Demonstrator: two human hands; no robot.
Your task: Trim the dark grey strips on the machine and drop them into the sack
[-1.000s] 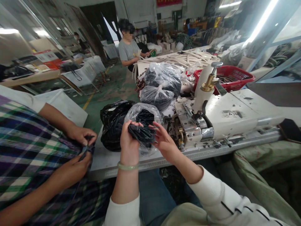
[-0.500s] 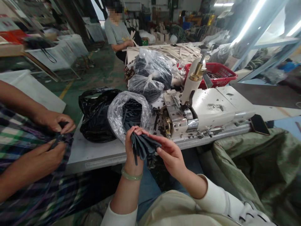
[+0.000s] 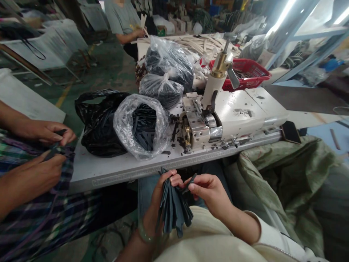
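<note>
My left hand (image 3: 160, 189) is closed around a fanned bundle of dark blue-grey strips (image 3: 174, 211), whose ends hang down over my lap. Just to its right, my right hand (image 3: 205, 185) pinches a single dark strip (image 3: 190, 182) between thumb and fingers, close beside the bundle. Beyond both hands, a clear plastic bag (image 3: 120, 127) stands open on the table with many similar strips inside. A black plastic bag (image 3: 95, 142) leans against it on the left.
A white machine (image 3: 245, 112) with a metal head stands on the table (image 3: 84, 163), scraps around it. Behind are tied clear bags (image 3: 163, 91) and a red basket (image 3: 253, 67). At left, a co-worker's hands (image 3: 51, 145) hold a dark piece. Green cloth (image 3: 253, 163) drapes at right.
Both my hands have come down and nearer my body, away from the bag's mouth. The bundle now hangs downward, and a single strip shows in my right fingers. The view has tilted down.
</note>
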